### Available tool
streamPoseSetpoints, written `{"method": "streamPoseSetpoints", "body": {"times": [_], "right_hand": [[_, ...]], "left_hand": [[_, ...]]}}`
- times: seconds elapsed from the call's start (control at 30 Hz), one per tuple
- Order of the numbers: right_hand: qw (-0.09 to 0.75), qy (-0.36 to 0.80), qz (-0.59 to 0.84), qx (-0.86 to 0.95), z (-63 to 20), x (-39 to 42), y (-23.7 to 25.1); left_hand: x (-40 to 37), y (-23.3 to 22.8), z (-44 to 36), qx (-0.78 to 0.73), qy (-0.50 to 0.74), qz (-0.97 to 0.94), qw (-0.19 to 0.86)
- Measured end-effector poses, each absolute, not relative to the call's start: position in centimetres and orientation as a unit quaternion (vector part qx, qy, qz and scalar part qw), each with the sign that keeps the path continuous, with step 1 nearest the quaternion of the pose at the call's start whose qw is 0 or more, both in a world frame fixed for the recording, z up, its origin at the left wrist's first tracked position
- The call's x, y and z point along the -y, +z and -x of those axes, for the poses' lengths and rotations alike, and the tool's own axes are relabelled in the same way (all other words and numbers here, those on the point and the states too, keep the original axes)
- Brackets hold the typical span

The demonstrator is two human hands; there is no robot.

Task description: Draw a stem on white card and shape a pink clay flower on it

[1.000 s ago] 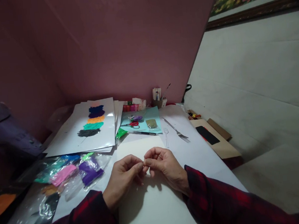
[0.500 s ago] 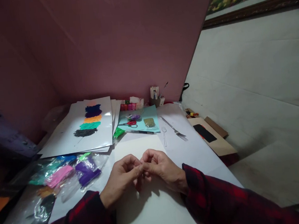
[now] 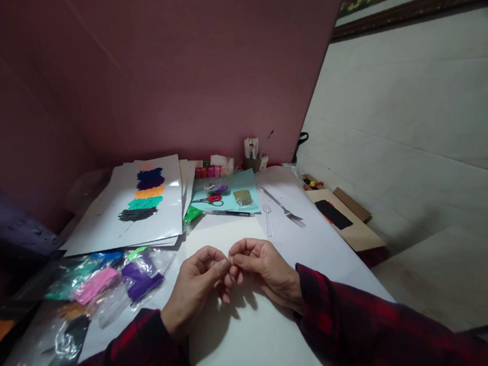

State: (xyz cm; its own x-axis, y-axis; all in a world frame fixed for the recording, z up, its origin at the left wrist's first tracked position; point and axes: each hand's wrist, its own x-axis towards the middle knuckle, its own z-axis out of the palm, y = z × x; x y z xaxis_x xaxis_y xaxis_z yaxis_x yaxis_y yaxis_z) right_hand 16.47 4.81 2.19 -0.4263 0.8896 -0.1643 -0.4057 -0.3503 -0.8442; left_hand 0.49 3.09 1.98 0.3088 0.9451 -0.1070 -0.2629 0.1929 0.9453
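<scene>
My left hand [image 3: 196, 285] and my right hand [image 3: 263, 268] meet fingertip to fingertip just above a blank white sheet [image 3: 240, 321] in front of me. Both pinch something very small between thumbs and forefingers; it is too tiny and hidden to name. Both sleeves are red and black plaid.
Plastic bags of coloured clay [image 3: 106, 279] lie to the left. A sheet with coloured smears [image 3: 142, 201] sits behind them. Further back are red scissors [image 3: 211, 199] on teal paper, a pen [image 3: 232, 213], a clear plastic fork [image 3: 267, 218], a metal fork [image 3: 283, 207], and a cardboard piece [image 3: 346, 219] to the right.
The hands stay pinched together and have shifted slightly left and away from me; the view has tilted a little.
</scene>
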Motion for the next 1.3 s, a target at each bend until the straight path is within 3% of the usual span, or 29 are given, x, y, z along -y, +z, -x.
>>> {"method": "streamPoseSetpoints", "body": {"times": [0.53, 0.9, 1.1, 1.3], "right_hand": [[0.430, 0.725, 0.339, 0.418, -16.5, -4.8, 1.8], [0.419, 0.620, 0.398, 0.530, -16.3, -4.4, 1.8], [0.422, 0.595, 0.379, 0.569, -16.2, -3.6, 2.1], [0.475, 0.527, 0.368, 0.601, -16.3, -3.7, 1.2]], "left_hand": [[-2.8, 2.1, -0.6, -0.431, 0.444, -0.522, 0.588], [-2.8, 2.2, -0.4, -0.490, 0.397, -0.537, 0.559], [-2.4, 2.2, -0.7, -0.527, 0.423, -0.532, 0.510], [-3.1, 3.3, -0.1, -0.559, 0.482, -0.503, 0.449]]}}
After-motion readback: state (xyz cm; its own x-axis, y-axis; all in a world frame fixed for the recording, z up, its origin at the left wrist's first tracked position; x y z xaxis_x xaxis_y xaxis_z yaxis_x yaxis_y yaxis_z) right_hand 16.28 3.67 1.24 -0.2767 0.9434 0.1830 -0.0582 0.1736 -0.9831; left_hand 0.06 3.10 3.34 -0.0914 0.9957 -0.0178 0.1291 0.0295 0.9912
